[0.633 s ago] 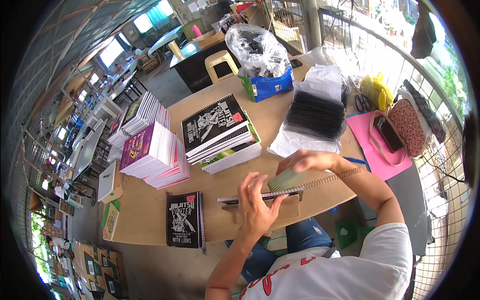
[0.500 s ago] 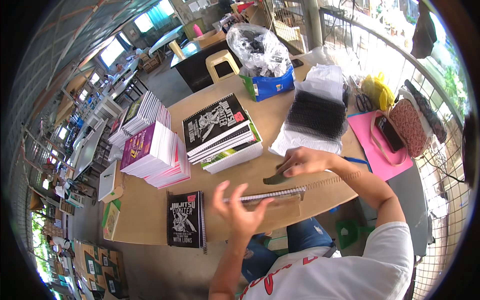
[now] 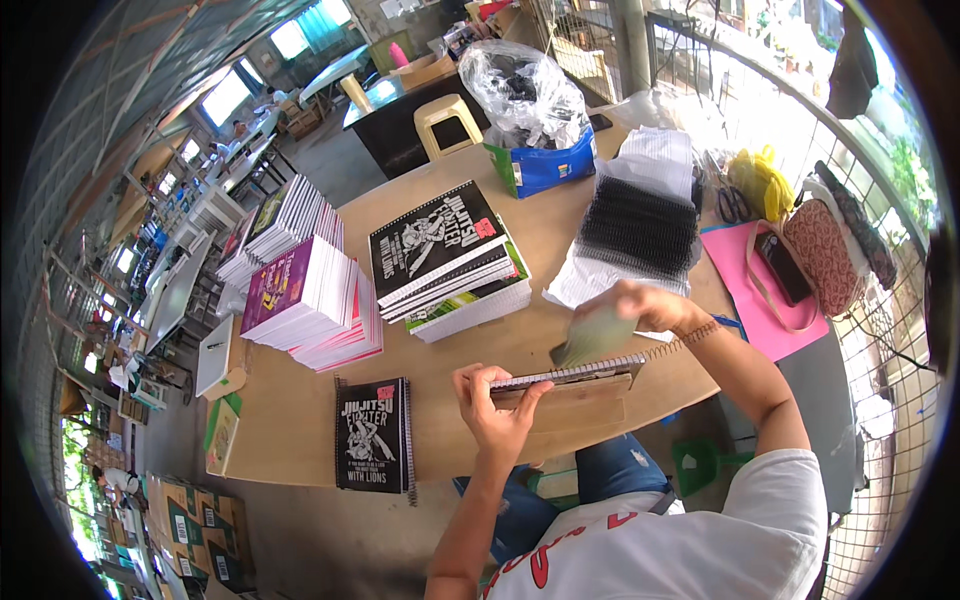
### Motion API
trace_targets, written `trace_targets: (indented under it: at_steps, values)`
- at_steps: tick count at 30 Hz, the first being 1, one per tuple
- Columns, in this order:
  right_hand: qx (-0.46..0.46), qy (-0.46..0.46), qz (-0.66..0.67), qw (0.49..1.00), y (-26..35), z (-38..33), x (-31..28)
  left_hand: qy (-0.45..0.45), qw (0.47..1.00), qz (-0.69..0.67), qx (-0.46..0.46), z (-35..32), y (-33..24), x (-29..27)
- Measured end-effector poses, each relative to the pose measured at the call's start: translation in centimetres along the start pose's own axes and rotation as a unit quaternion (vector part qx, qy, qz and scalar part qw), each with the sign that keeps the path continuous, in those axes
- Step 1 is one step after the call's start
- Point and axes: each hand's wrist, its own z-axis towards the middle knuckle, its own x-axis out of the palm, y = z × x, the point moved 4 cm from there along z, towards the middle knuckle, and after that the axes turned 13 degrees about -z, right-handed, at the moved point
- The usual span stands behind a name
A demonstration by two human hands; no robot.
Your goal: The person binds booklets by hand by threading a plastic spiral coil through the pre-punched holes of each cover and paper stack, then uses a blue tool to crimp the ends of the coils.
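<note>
Cardboard cartons (image 3: 200,530) stand on the concrete floor at far left, below long pale worktables (image 3: 172,290) receding under a sloping metal roof. A broad tan table (image 3: 290,440) fills the foreground. At its left side rise stacks of books, the nearest topped by a purple cover (image 3: 290,285); nearer the front edge lies a black spiral notebook (image 3: 373,435), flat and cover up. Next along sits a pile of black-covered notebooks (image 3: 440,245), with a cream plastic stool (image 3: 447,125) beyond the table. Near centre, the person's left hand (image 3: 500,405) is clamped, thumb against fingers, on the left end of an edge-on notebook (image 3: 570,374), held spine up at the table's front, above a brown block (image 3: 585,402). Behind, a blue-and-green bag (image 3: 550,170) bulges with clear plastic. The right hand (image 3: 645,308), blurred, is closed on a grey-green flat piece (image 3: 603,335) just above the notebook's right part. A thin coil (image 3: 680,343) stretches from the notebook's right end to the right forearm. Farther right, black coils (image 3: 640,225) lie on white paper, near scissors (image 3: 733,205), a yellow plastic bag (image 3: 760,183), a pink sheet (image 3: 735,270) and a patterned pouch (image 3: 825,250) beside a wire-mesh wall (image 3: 890,400).
</note>
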Motion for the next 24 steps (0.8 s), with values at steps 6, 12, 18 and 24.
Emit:
trace_targets:
  at_steps: [6, 12, 18, 24]
  values:
    - [-0.035, 0.087, -0.361, 0.928, 0.9, 1.8, -0.7, 0.011, 1.0, -0.01, -0.008, 0.4, -0.3, 0.2]
    - [-0.001, 0.099, -0.181, 0.978, 0.1, 1.1, 0.1, 0.005, 1.0, -0.005, -0.004, 0.4, -0.2, 0.0]
    - [0.005, 0.091, -0.352, 0.931, -1.2, 1.4, -0.5, 0.018, 1.0, 0.002, -0.007, 0.5, -0.2, 0.2]
    - [0.02, 0.086, -0.523, 0.848, -1.0, 2.1, 0.1, 0.026, 1.0, 0.001, -0.013, 0.2, 0.0, 0.1]
